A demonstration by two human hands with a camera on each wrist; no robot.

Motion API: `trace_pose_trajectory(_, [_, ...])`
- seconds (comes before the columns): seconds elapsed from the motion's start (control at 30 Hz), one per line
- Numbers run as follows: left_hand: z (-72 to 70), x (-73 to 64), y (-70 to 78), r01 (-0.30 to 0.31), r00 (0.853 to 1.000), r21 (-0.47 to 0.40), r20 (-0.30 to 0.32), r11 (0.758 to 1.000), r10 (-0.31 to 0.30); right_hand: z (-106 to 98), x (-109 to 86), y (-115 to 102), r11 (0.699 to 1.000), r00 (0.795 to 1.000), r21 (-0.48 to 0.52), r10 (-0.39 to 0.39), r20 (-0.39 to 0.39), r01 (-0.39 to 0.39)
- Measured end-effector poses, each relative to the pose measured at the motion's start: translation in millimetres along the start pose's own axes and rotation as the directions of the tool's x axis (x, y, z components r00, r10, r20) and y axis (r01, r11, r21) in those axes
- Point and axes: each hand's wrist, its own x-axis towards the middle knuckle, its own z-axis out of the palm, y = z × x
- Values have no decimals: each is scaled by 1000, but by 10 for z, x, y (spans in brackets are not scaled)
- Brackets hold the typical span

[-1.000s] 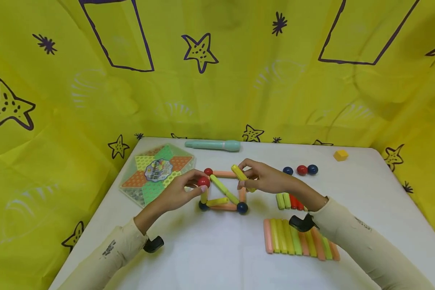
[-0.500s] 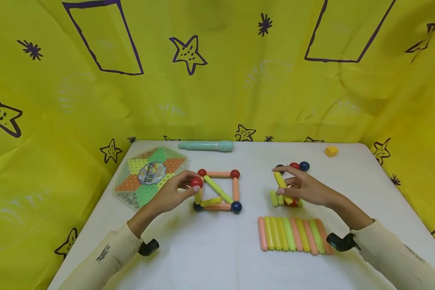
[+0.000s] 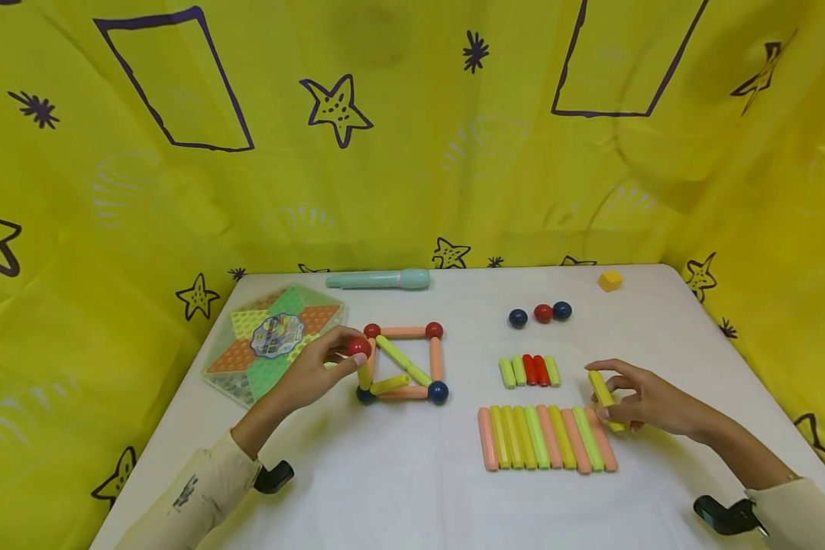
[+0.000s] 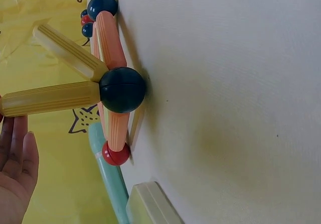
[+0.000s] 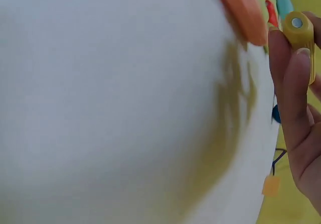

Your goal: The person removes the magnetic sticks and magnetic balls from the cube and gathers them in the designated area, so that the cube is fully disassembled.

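My left hand pinches a red ball that tops an upright yellow stick. That stick rises from a dark blue ball at the near-left corner of a square frame of orange sticks. A second yellow stick slants up from the same corner ball. Across the frame runs a yellow-green diagonal stick. My right hand holds a loose yellow stick between thumb and fingers, beside the right end of the row of long sticks. A silvery disc shows in its end in the right wrist view.
Long orange, yellow and green sticks lie in a row at the right. Behind them are several short green and red sticks, then blue and red balls. A hexagonal game box, a teal tube and a yellow block sit farther out.
My right hand has moved from the frame to the right, past the short sticks, still holding the yellow stick. The left hand keeps its pinch on the red ball. The head view has shifted slightly.
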Motion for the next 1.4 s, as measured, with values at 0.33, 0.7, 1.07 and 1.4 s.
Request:
trace_pose_trajectory(0.33, [-4,-26,-16,5,1000,-2,-13,1000,-5,72,-141,172,997,1000,-71,-14,11,14])
trace_pose_trajectory(0.7, [-2,-34,-42,5,1000,-11,-14,1000,-5,63,-119,254,980,985,-114,-152,86,161])
trace_pose_trajectory(1.07, [3,-32,-38,1,1000,5,-24,1000,0,55,-20,-76,957,991,-288,-75,-107,41])
trace_pose_trajectory(1.4, [25,-2,-43,-4,1000,0,-5,1000,4,685,825,-883,934,968,-253,-246,56,252])
